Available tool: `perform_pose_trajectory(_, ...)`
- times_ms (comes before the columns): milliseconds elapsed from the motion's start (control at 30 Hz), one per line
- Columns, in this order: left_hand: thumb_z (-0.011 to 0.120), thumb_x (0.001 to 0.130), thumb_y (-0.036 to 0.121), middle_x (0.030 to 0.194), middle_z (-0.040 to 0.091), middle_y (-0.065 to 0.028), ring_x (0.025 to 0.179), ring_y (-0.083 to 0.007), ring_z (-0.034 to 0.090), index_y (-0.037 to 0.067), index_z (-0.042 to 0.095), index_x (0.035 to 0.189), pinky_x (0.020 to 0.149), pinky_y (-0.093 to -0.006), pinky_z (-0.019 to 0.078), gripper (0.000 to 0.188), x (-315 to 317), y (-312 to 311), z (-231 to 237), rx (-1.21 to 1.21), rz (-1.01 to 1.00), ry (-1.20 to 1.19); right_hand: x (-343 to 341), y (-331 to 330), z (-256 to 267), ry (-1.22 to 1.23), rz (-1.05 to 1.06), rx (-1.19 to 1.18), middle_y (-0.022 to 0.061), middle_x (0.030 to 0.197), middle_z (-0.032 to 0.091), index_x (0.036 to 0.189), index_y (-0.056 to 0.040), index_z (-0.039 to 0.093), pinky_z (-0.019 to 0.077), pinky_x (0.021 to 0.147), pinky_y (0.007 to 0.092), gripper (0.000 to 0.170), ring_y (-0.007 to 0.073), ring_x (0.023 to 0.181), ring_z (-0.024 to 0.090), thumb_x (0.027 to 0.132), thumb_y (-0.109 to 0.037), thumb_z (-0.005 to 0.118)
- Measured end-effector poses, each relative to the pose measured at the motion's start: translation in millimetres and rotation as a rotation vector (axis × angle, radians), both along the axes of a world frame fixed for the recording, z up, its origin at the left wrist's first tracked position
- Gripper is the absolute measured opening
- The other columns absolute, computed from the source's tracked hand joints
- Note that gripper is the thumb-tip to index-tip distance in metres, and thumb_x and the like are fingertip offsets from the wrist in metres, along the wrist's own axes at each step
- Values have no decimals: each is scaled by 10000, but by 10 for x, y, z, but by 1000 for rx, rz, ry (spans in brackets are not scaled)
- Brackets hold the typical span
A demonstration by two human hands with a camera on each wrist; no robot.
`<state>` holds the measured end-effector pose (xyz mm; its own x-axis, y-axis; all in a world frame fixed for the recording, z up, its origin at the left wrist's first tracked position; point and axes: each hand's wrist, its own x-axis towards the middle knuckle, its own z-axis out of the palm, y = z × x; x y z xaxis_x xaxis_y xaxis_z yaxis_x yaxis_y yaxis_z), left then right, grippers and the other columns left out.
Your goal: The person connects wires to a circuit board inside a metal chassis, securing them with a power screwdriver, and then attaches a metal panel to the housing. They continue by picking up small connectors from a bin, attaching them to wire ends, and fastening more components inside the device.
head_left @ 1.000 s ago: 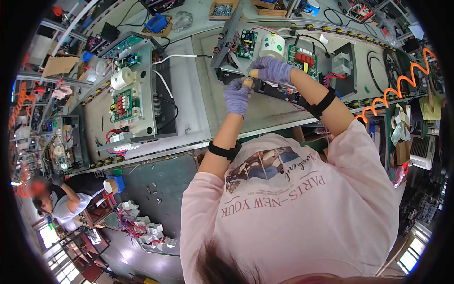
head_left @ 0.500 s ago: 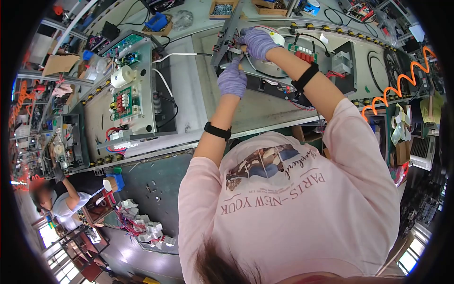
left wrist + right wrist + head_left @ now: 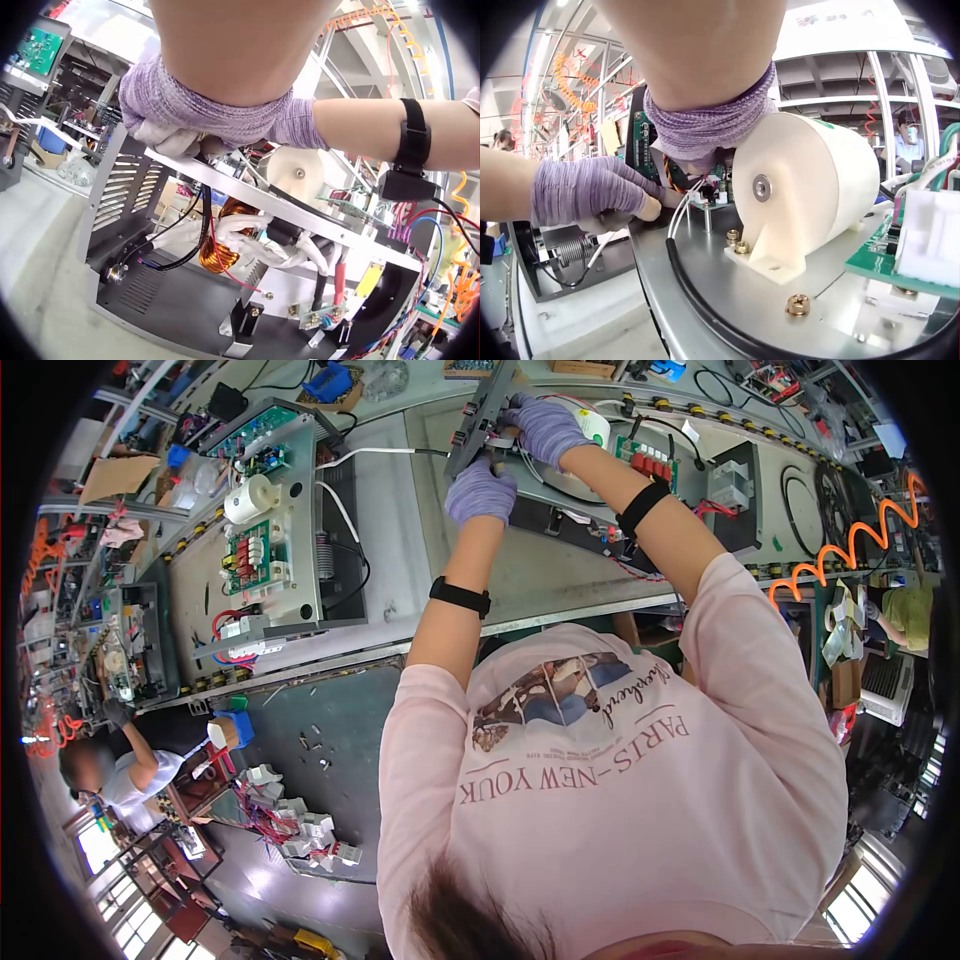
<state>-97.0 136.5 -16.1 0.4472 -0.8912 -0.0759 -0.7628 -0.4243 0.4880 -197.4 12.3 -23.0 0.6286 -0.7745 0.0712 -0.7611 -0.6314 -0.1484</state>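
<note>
Currently, the chassis is seated on the desk; at its panel, whether the left hand's and right hand's fingers are closed cannot be told. White wires could be pinched if blindly pushed.

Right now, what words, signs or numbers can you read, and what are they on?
"Shepherd": pale pink cloth shirt.
"PARIS-NEW YOUK": same shirt.
Too small to read: the shirt's tiny printed lines.
Too blurred to read: red marks on the white overhead panel; green mark on the white round cylinder.
</note>
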Motion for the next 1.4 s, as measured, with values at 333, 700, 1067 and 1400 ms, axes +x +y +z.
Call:
perform_pose_trajectory(333, 454, 820, 395, 882, 609, -198, 831, -357, 588, 26, 628, 862, 717, -422, 471, 411, -107, -346, -406, -220, 376, 350, 11, 134, 172, -50, 18, -47, 97, 1178, 479, 1058, -161, 598, 441, 816, 377, 301, 299, 980, 530, 771, -94, 534)
perform_pose_trajectory(700, 628, 706, 306, 899, 635, -112, 844, -301, 599, 87, 644, 929, 729, -342, 479, 314, -55, -407, -539, -198, 352, 701, -6, 28, 143, 20, 77, -81, 55, 1141, 509, 1037, -160, 605, 442, 817, 358, 277, 281, 979, 529, 772, -105, 552)
perform_pose_trajectory(1067, 619, 705, 236, 784, 613, -171, 737, -316, 594, 166, 560, 1113, 667, -393, 474, 418, -249, 52, -478, -419, 215, 421, 2, 128, 213, 34, 50, -184, 119, 1020, 577, 949, -196, 657, 440, 798, 374, 211, 303, 906, 555, 766, -192, 551)
perform_pose_trajectory(1400, 509, 740, 173, 783, 617, -130, 696, -296, 602, 161, 475, 1208, 580, -401, 462, 470, -104, 88, -360, -276, -19, 289, -8, -37, 132, 15, 99, -165, 149, 1062, 564, 985, -139, 645, 410, 862, 355, 247, 317, 971, 535, 753, -159, 566)
